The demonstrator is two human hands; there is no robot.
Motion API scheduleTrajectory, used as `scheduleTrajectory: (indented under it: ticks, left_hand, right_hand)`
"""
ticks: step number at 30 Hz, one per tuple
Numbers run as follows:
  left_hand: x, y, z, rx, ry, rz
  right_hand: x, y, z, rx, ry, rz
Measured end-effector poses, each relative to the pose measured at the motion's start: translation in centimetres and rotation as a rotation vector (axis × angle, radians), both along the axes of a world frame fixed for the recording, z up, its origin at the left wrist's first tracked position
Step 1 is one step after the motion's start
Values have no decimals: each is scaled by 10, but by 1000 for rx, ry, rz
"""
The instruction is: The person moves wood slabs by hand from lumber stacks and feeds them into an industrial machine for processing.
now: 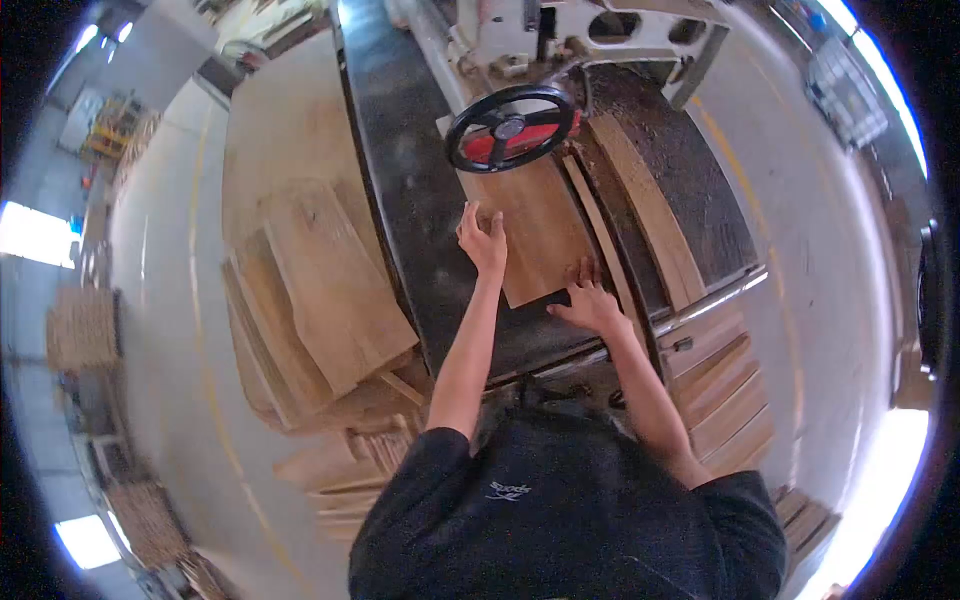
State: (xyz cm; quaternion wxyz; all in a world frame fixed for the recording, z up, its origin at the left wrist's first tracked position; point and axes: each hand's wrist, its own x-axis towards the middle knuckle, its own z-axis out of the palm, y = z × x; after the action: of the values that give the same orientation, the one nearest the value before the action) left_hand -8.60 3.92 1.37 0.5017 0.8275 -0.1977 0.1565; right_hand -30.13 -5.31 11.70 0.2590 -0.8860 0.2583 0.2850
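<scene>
A flat wooden board [545, 230] lies on the dark machine table [400, 120], and its far end passes under a black handwheel [510, 128] with a red part behind it. My left hand [482, 238] is at the board's left edge, fingers slightly bent and thumb apart. Over the near right corner of the same board, my right hand [592, 300] rests with its fingers spread. Neither hand is wrapped around anything. A narrow wooden strip [600, 235] runs along the board's right side.
To the left, several wide wooden panels [330, 290] are stacked beside the machine table. A long plank [650, 210] lies on the right, near sawdust. More wooden pieces [722, 390] sit at the lower right. The machine's pale frame [640, 40] rises at the far side.
</scene>
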Motion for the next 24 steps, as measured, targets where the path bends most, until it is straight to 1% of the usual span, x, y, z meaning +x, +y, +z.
scheduleTrajectory:
  ticks: [1,2,3,7,9,10,11,13,17,19,20,22,23,24]
  left_hand:
    - [-1,-2,-1,-26,36,23]
    - [-6,-2,13,-37,123,4]
    - [-7,-1,13,-28,115,-26]
    - [4,11,2,18,48,-134]
    - [2,19,4,20,57,-248]
    - [2,20,4,134,-11,-270]
    - [-3,19,5,132,-12,-271]
    - [-10,17,8,268,-22,-216]
    - [-15,12,6,177,59,-206]
    - [-20,11,2,364,74,89]
    - [-20,11,2,363,79,103]
    - [-19,14,4,607,152,111]
    - [-21,17,4,607,155,121]
    - [-21,17,6,575,159,95]
  right_hand:
    - [-1,2,-2,14,-16,-37]
    - [-3,4,-6,-24,-64,-52]
    - [-5,5,-9,-69,-109,-61]
    - [-1,4,-9,-42,-132,-109]
    - [5,1,-1,43,10,-9]
    - [2,1,2,76,-31,-31]
    - [2,0,0,74,-32,-32]
    - [6,-3,-3,98,-5,-6]
    - [2,2,-3,21,-88,-26]
    - [1,1,-9,45,-108,7]
    - [0,-2,-13,45,-105,21]
    - [0,-7,-22,151,-121,25]
    - [0,-4,-22,153,-121,34]
    - [1,-1,-22,53,-121,83]
